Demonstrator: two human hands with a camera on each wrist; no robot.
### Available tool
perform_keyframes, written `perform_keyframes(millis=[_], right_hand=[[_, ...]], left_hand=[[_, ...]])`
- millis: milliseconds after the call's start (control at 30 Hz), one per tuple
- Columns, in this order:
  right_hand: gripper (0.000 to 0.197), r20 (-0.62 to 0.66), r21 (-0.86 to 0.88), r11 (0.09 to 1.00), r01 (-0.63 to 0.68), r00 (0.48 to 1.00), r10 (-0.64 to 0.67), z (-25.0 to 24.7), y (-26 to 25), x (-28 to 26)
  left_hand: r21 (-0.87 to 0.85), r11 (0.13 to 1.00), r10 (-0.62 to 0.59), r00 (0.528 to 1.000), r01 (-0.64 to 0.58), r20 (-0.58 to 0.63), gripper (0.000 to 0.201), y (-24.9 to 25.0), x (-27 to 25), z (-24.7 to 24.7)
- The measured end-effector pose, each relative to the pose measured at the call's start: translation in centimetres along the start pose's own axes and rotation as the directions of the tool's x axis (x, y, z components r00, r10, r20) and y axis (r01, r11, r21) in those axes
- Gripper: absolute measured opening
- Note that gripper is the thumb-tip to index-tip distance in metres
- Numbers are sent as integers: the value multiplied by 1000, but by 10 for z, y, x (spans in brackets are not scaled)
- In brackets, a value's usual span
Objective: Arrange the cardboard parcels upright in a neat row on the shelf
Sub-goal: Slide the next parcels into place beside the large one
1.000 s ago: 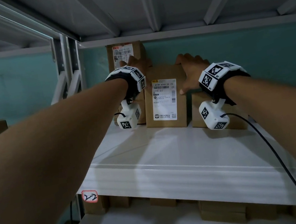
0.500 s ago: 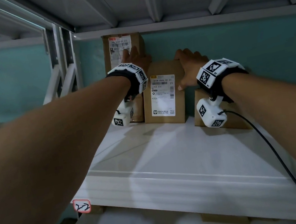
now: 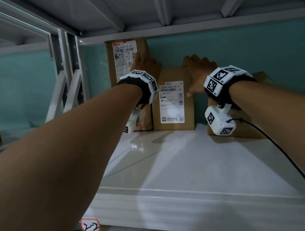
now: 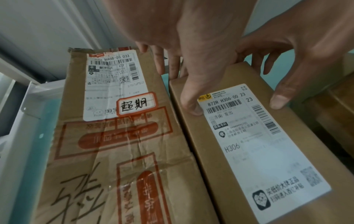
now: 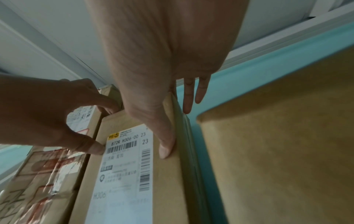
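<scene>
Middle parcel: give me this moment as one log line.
middle parcel: upright on shelf | left hand, right hand: each holds a top corner | tall parcel: close on its left | right parcel: gap between

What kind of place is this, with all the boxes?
Probably a parcel pick-up depot or stockroom. Cardboard parcels stand on a white metal shelf; the middle parcel and the tall parcel carry barcoded shipping labels, and a handwritten number tag marks the shelf edge.

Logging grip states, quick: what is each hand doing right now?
Left hand: holding the H306 parcel, thumb on its front, fingers behind.
Right hand: holding the same parcel at its right top edge.
</scene>
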State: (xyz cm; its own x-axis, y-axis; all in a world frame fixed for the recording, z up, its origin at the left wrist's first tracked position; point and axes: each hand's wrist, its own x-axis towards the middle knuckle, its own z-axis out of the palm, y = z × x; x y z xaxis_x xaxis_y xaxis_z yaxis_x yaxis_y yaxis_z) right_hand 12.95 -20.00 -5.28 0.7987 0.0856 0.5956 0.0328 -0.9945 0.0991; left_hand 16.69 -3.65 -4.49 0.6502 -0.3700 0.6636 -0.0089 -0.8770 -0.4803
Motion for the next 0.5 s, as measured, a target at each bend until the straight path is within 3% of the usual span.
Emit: perform_keyframes(millis=[500], right_hand=[[84,10,-10,1000,1,1000,-1,6,-3,8]], left_hand=[[-39,999,3,1000,-3,-12,39,-3,6,12]])
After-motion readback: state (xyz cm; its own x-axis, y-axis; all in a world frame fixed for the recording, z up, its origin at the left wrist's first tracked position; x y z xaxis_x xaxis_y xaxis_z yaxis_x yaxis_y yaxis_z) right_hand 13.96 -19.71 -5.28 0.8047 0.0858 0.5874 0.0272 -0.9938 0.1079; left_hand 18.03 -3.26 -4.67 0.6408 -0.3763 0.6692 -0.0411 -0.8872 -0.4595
